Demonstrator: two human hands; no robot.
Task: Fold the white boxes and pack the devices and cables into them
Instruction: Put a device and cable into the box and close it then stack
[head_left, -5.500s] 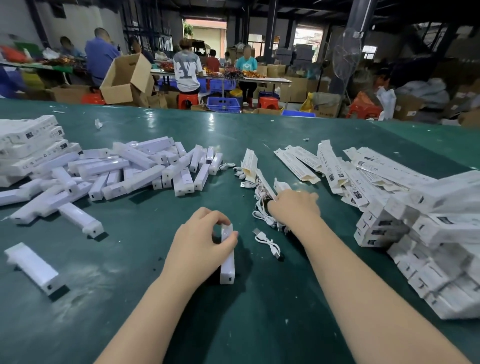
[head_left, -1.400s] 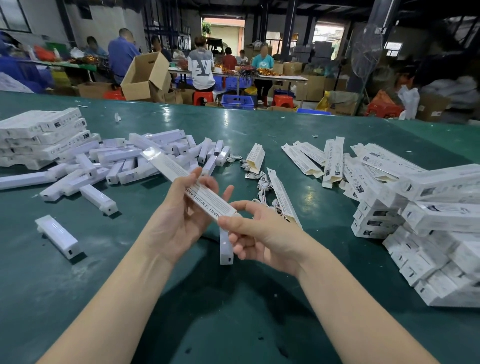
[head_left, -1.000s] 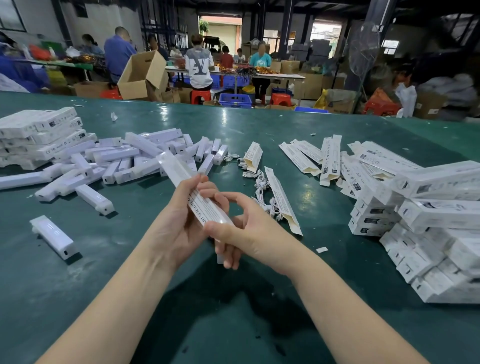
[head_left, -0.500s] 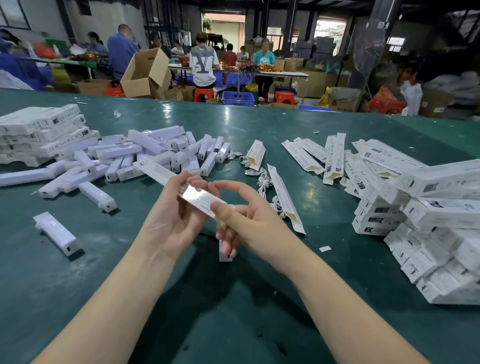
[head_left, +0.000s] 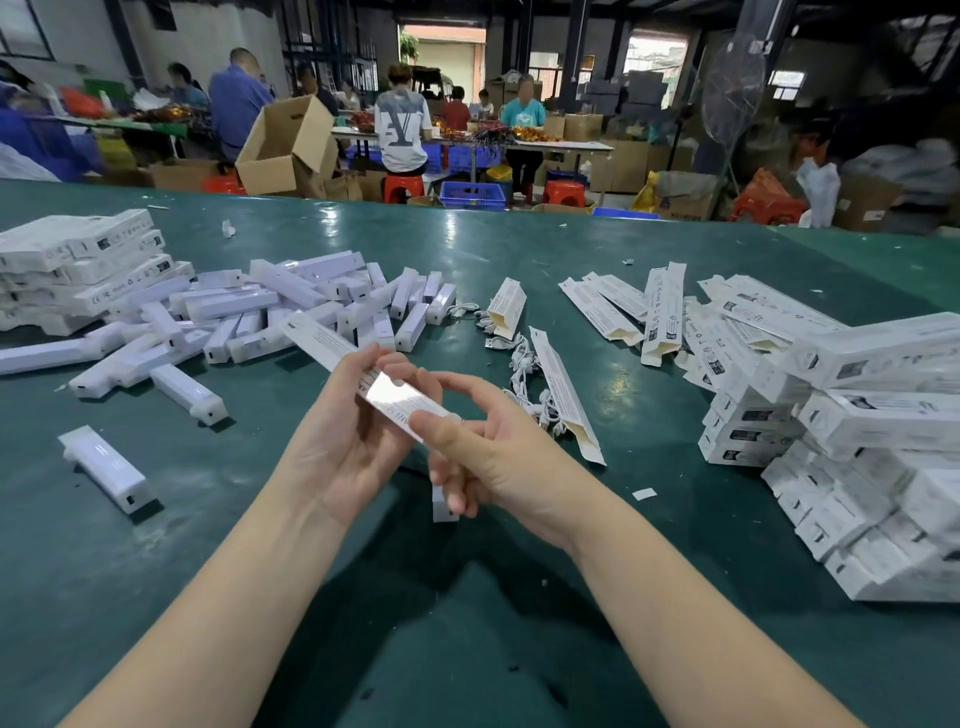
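Counts, relative to the held white box (head_left: 363, 374): 1 box in hand, 1 device (head_left: 444, 506) under it, 2 hands. Device pile (head_left: 291, 312) left and box stack (head_left: 857, 447) right: too many to count.

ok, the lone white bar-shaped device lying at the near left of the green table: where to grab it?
Grip the white bar-shaped device across its long sides near the middle, coming from above. It lies flat and diagonal on the green table, apart from the pile, with both sides free.

White boxes (head_left: 878, 415) with black print, white devices (head_left: 270, 312), dark green table (head_left: 467, 649).
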